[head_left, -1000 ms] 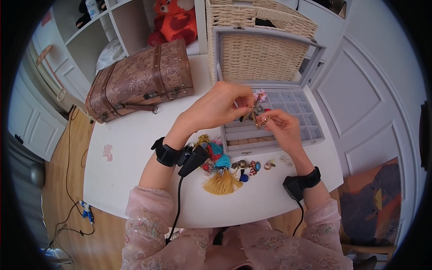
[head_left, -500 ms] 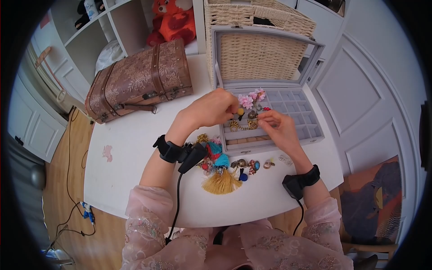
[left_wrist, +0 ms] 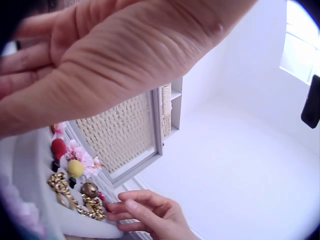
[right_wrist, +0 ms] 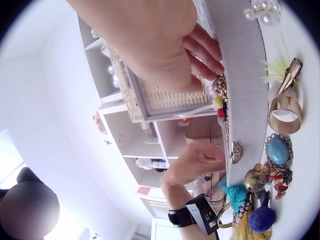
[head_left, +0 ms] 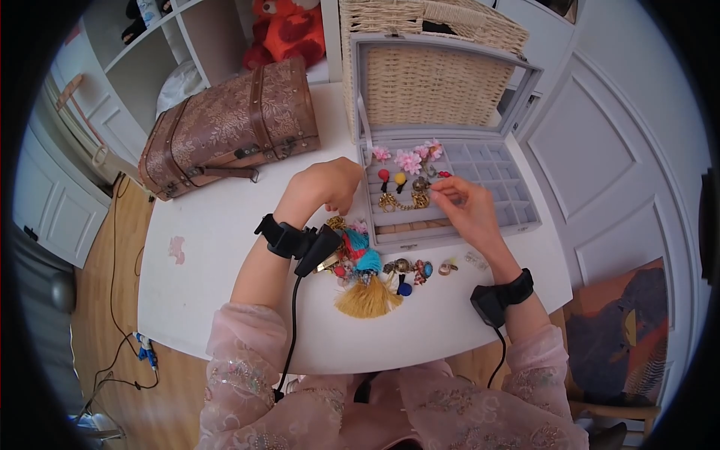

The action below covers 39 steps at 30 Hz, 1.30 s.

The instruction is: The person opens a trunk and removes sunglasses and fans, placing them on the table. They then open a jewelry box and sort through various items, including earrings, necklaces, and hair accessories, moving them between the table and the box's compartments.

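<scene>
My left hand (head_left: 326, 187) hangs above the tabletop just left of the grey jewelry box (head_left: 450, 235), fingers loosely bent downward with nothing held. Below it lies a heap of jewelry with teal tassels (head_left: 367, 261) and a large yellow tassel (head_left: 367, 300). Over the box's right half is my right hand (head_left: 466, 214), its fingers relaxed beside a gold chain piece (left_wrist: 75, 202) with two ornate ends. That chain lies across the padded ring rows. Behind it sit a round bronze ring (left_wrist: 89, 189), a yellow ball (head_left: 400, 178), a red ball (head_left: 384, 175) and pink flowers (head_left: 409, 161).
The box's glass lid (head_left: 529, 82) stands raised against a wicker basket (head_left: 427, 82). A brown patterned case (head_left: 232, 135) occupies the table's back left. Along the box front lie a turquoise-stone piece (right_wrist: 279, 150), a gold ring (right_wrist: 285, 114) and pearls (right_wrist: 265, 11).
The gold chain piece, earlier held between both hands, now lies in the box's ring rows. My left hand has moved left and down, out of the box; the right has shifted slightly.
</scene>
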Each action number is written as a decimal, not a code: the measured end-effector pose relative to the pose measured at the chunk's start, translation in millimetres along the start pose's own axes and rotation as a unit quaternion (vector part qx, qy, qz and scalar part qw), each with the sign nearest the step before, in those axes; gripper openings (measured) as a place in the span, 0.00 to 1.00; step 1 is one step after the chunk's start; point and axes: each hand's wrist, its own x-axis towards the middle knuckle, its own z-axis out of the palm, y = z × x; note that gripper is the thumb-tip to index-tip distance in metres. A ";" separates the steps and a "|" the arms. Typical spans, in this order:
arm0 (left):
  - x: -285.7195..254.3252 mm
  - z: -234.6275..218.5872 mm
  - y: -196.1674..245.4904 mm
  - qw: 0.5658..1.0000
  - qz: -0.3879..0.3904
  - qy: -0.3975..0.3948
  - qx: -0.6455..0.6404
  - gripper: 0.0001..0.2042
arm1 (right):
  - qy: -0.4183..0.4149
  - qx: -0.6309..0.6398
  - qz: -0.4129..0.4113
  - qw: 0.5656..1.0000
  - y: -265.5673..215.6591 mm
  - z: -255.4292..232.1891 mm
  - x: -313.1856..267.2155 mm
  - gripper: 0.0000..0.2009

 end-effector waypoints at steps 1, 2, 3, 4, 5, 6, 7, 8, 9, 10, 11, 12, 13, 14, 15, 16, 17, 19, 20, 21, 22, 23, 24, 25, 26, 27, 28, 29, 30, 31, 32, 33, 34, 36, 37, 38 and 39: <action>2.4 1.6 -1.4 0.999 -0.024 -0.022 -0.012 0.08 | 0.003 -0.005 -0.005 1.000 -0.5 -0.5 0.3 0.08; 4.1 2.8 -3.0 0.999 -0.022 -0.023 -0.011 0.08 | 0.004 -0.005 -0.003 1.000 -1.2 -1.1 0.3 0.08; 5.5 3.9 -4.5 0.999 -0.027 -0.031 -0.022 0.09 | 0.005 -0.010 -0.008 1.000 -2.2 -1.7 0.2 0.08; 5.4 3.3 -4.5 0.998 -0.031 -0.039 -0.032 0.11 | 0.008 -0.014 -0.012 1.000 -2.6 -1.8 0.3 0.08; 5.4 2.3 -4.2 0.998 -0.030 -0.040 -0.030 0.11 | 0.010 -0.013 -0.010 1.000 -2.1 -1.6 0.5 0.08; 4.7 1.2 -3.5 0.998 -0.020 -0.043 -0.036 0.13 | 0.012 -0.011 -0.015 1.000 -1.3 -1.3 0.3 0.08; 3.2 0.3 -2.5 0.998 -0.010 -0.046 -0.044 0.14 | 0.013 -0.009 -0.019 1.000 -0.5 -0.9 0.0 0.08; 1.6 -0.7 -1.7 0.998 -0.009 -0.048 -0.043 0.14 | 0.013 -0.009 -0.018 1.000 0.3 -0.1 -0.1 0.08; 0.1 -2.1 -1.0 0.998 -0.014 -0.046 -0.038 0.15 | 0.013 -0.012 -0.017 1.000 1.4 0.6 0.2 0.08; 0.4 -3.8 -0.2 0.998 -0.016 -0.045 -0.032 0.16 | 0.015 -0.017 -0.015 1.000 2.0 -0.4 0.7 0.07; 3.7 -2.9 -5.3 0.998 -0.012 -0.046 -0.030 0.16 | 0.018 -0.018 -0.012 1.000 1.8 -2.2 1.5 0.07; 8.3 1.7 -15.0 0.998 0.028 -0.040 -0.036 0.16 | 0.020 -0.022 -0.013 0.999 1.4 -3.3 1.5 0.07; 5.7 3.2 -16.0 0.996 0.065 -0.036 -0.043 0.16 | 0.019 -0.023 -0.014 0.999 1.6 -3.1 0.5 0.07; 1.5 4.3 -17.4 0.996 0.068 -0.037 -0.051 0.15 | 0.017 -0.019 -0.013 1.000 4.8 -2.2 0.4 0.07; -3.7 5.8 -19.4 0.996 0.063 -0.038 -0.049 0.15 | 0.018 -0.017 -0.013 1.000 10.0 -0.8 1.6 0.07; -9.2 6.9 -22.6 0.990 0.102 -0.029 -0.092 0.16 | 0.020 -0.016 -0.014 1.000 8.6 0.7 3.3 0.07; -13.7 8.6 -24.7 0.980 0.143 -0.020 -0.134 0.16 | 0.022 -0.012 -0.014 1.000 6.2 0.8 3.2 0.07; -16.3 14.5 -27.0 0.978 0.155 -0.025 -0.139 0.15 | -0.004 -0.016 0.011 1.000 -1.3 -3.9 1.4 0.08; -16.7 18.0 -28.2 0.975 0.178 -0.010 -0.132 0.15 | -0.003 -0.016 0.013 1.000 -2.0 -4.8 0.6 0.08; -18.0 21.6 -28.7 0.972 0.199 0.004 -0.126 0.14 | -0.003 -0.018 0.012 1.000 -2.4 -4.6 0.1 0.08; -19.3 23.0 -27.4 0.972 0.198 0.004 -0.127 0.14 | -0.003 -0.020 0.008 1.000 -3.0 -4.1 0.4 0.08; -20.1 23.3 -25.0 0.974 0.200 0.016 -0.101 0.13 | -0.004 -0.019 0.008 1.000 -3.2 -3.5 0.5 0.08; -21.2 23.3 -22.7 0.976 0.202 0.030 -0.075 0.11 | -0.002 -0.018 0.009 1.000 -3.1 -3.6 0.8 0.07; -23.5 22.1 -20.0 0.976 0.202 0.031 -0.074 0.11 | 0.000 -0.017 0.010 1.000 -2.8 -4.4 1.5 0.07; -26.5 19.7 -16.1 0.979 0.186 0.044 -0.076 0.10 | 0.003 -0.019 0.008 1.000 -2.0 -4.9 2.2 0.07; -29.1 17.4 -13.0 0.981 0.171 0.055 -0.078 0.08 | 0.016 -0.009 -0.010 1.000 -0.7 -4.0 2.0 0.07; -31.8 15.1 -11.5 0.980 0.173 0.055 -0.076 0.08 | 0.029 0.001 -0.026 0.999 -0.4 -2.9 1.4 0.07; -34.8 13.4 -11.0 0.979 0.169 0.078 -0.087 0.08 | 0.031 0.001 -0.025 0.999 -1.1 -2.3 1.0 0.07; -36.4 13.2 -10.7 0.976 0.164 0.102 -0.099 0.07 | 0.023 0.021 -0.034 0.999 -2.4 -1.7 0.7 0.07; -36.6 14.0 -10.4 0.976 0.165 0.101 -0.098 0.07 | 0.014 0.042 -0.044 0.998 -4.0 -1.3 0.4 0.07; -36.5 14.7 -10.4 0.972 0.172 0.104 -0.120 0.07 | 0.014 0.042 -0.044 0.998 -7.0 -1.4 -0.3 0.07; -36.6 15.4 -10.5 0.967 0.180 0.107 -0.142 0.08 | 0.000 0.045 -0.045 0.998 -10.8 -1.8 -1.2 0.07; -37.2 16.7 -10.2 0.967 0.180 0.108 -0.142 0.08 | -0.014 0.048 -0.046 0.998 -13.0 -1.7 -1.9 0.07; -38.4 20.2 -8.5 0.978 0.170 0.066 -0.105 0.09 | -0.022 0.052 -0.048 0.997 -13.3 -0.5 -2.5 0.07; -36.9 22.9 -8.4 0.978 0.170 0.067 -0.105 0.09 | -0.030 0.057 -0.049 0.997 -13.1 -0.1 -2.8 0.07; -34.0 26.3 -8.7 0.980 0.172 0.068 -0.076 0.09 | -0.029 0.056 -0.049 0.997 -12.9 0.1 -3.0 0.07; -32.2 27.8 -8.8 0.981 0.174 0.070 -0.048 0.10 | -0.033 0.059 -0.050 0.997 -12.6 0.1 -3.0 0.07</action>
